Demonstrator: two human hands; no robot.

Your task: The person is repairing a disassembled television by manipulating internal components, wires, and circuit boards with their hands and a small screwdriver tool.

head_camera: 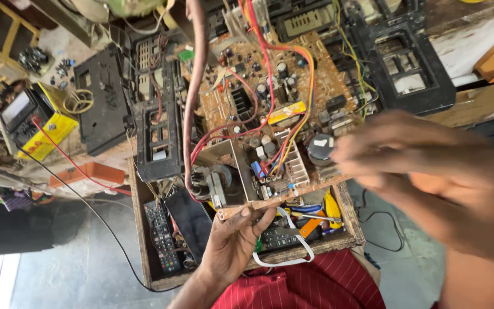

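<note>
Circuit board (270, 109) — stiff, fragile, likely heavy with components — is held tilted above a wooden tray (144, 240) of remote controls (161, 234), pinched at its lower edge by the left hand (232, 243). Edges are judged safest. The right hand (430, 177) is blurred — its grip cannot be told.
</note>
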